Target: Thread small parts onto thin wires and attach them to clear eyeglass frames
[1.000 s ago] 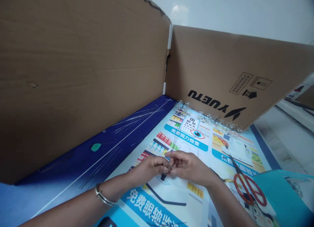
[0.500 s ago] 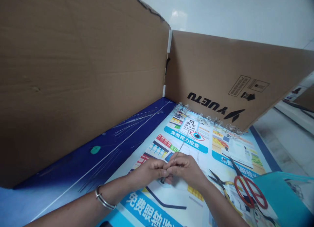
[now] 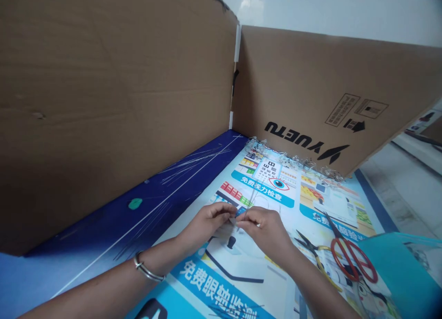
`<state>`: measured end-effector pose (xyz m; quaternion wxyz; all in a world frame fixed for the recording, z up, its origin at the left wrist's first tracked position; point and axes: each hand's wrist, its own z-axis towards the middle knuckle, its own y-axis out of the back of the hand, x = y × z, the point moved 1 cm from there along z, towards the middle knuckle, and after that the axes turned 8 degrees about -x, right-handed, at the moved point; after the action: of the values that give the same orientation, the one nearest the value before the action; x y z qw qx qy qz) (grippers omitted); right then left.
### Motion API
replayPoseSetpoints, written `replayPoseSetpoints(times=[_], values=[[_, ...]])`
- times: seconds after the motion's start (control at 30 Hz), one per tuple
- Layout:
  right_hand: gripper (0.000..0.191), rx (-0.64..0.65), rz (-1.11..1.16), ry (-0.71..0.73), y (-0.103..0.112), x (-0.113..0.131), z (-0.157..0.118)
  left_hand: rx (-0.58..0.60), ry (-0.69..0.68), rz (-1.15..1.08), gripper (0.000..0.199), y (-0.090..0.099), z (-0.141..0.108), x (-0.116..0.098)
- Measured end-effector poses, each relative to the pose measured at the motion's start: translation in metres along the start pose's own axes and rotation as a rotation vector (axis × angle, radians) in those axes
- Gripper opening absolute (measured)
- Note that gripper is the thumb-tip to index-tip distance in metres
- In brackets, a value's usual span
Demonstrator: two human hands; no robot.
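Note:
My left hand, with a silver bangle on its wrist, pinches at something tiny over the printed poster sheet. Close beside it, my right hand is closed, thumb against fingers, on thin wires that stick up beyond the fingertips. The fingertips of both hands nearly meet. What lies between the left fingertips is too small to make out.
Red-handled scissors and yellow-handled pliers lie at right, near a teal pouch. Cardboard panels stand behind and at left. Clear wire pieces line the far edge. Loose wires and a green blob lie on the blue strip.
Both hands have risen slightly from the sheet, and their fingertips have moved a little apart. The wires now point more upright. The camera view has shifted slightly.

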<state>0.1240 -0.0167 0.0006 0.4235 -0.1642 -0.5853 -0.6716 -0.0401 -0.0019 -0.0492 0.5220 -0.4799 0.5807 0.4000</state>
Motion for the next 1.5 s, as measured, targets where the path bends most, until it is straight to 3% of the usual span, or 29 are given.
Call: replayPoseSetpoints(times=[0.17, 0.4, 0.57, 0.73, 0.97, 1.07, 1.17, 1.33, 1.5], values=[[0.01, -0.009, 0.011, 0.011, -0.004, 0.0, -0.001, 0.03, -0.005, 0.004, 0.02, -0.002, -0.002, 0.0], [0.011, -0.037, 0.0, 0.025, -0.007, -0.003, -0.002, 0.007, 0.052, -0.07, 0.022, -0.004, -0.002, 0.003], [0.011, -0.046, 0.002, 0.026, -0.01, -0.006, -0.004, -0.024, -0.015, -0.043, 0.021, -0.004, -0.001, 0.002], [0.011, -0.072, 0.051, 0.028, -0.012, -0.006, -0.005, -0.041, 0.022, -0.067, 0.023, -0.004, -0.002, 0.003], [0.011, -0.081, 0.125, -0.03, -0.016, -0.005, -0.006, -0.038, -0.07, -0.059, 0.025, -0.003, -0.005, 0.005], [0.012, -0.069, 0.187, -0.148, -0.018, -0.008, -0.007, -0.044, -0.099, -0.049, 0.026, -0.003, -0.005, 0.006], [0.01, -0.067, 0.257, -0.228, -0.015, -0.01, -0.007, 0.02, -0.124, -0.052, 0.027, -0.004, -0.007, 0.005], [0.009, -0.085, 0.323, -0.163, -0.005, -0.008, -0.004, 0.167, -0.136, -0.024, 0.024, -0.007, -0.01, 0.002], [0.01, -0.091, 0.24, -0.123, -0.009, -0.006, -0.005, 0.131, -0.12, 0.029, 0.01, -0.009, -0.008, 0.007]])
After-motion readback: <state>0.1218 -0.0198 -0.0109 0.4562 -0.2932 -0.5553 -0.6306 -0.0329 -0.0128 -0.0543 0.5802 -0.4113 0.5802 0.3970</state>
